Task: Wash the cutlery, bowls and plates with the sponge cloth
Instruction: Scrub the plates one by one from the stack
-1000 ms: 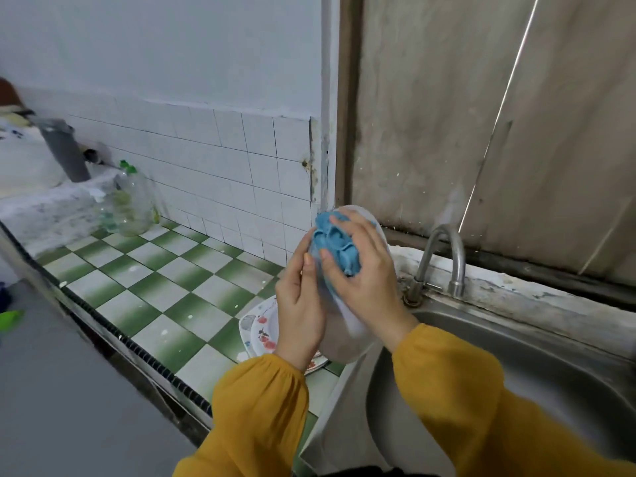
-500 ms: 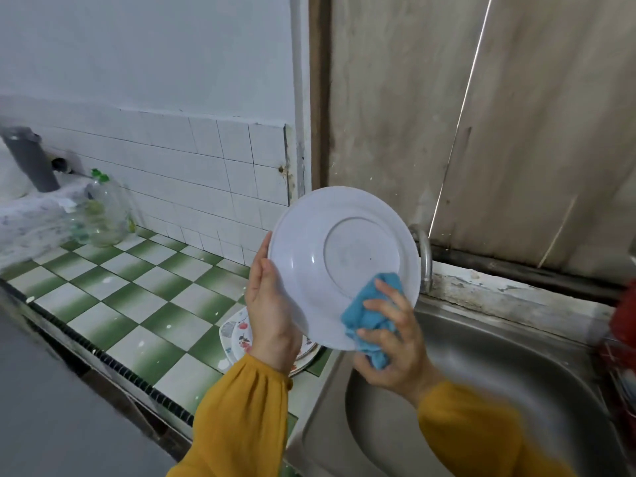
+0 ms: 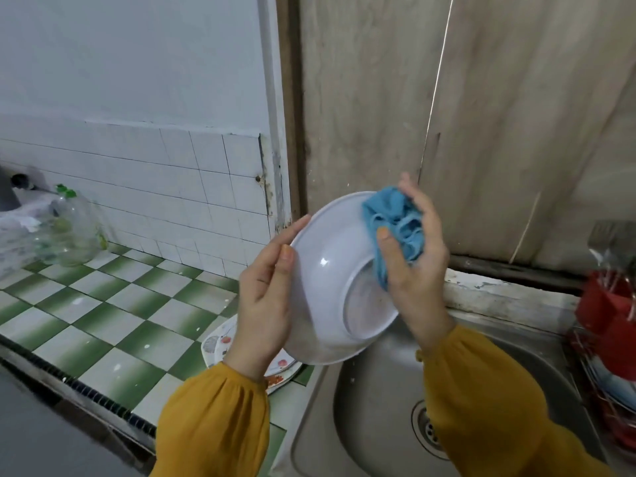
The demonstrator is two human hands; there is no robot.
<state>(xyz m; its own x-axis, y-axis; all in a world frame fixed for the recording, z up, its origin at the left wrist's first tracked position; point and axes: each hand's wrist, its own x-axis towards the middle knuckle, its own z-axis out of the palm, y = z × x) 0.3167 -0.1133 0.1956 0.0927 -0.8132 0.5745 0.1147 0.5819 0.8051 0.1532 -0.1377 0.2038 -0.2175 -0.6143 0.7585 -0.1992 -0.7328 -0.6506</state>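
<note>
A white plate (image 3: 323, 270) is held tilted over the left rim of the steel sink (image 3: 375, 407), its underside facing me. My left hand (image 3: 265, 294) grips the plate's left edge, thumb on the underside. My right hand (image 3: 413, 256) holds a bunched blue sponge cloth (image 3: 395, 225) and presses it against the plate's upper right rim and base ring. A floral-patterned plate (image 3: 220, 342) lies on the counter below my left hand, partly hidden.
The green-and-white tiled counter (image 3: 103, 304) stretches to the left, with a clear glass jar (image 3: 69, 228) at the back. A red dish rack (image 3: 609, 339) with crockery and cutlery stands right of the sink. The drain (image 3: 430, 428) lies under my right forearm.
The plate has turned from edge-on to underside toward me and tilted. My right hand with the cloth moved from the plate's lower edge up to its upper right rim.
</note>
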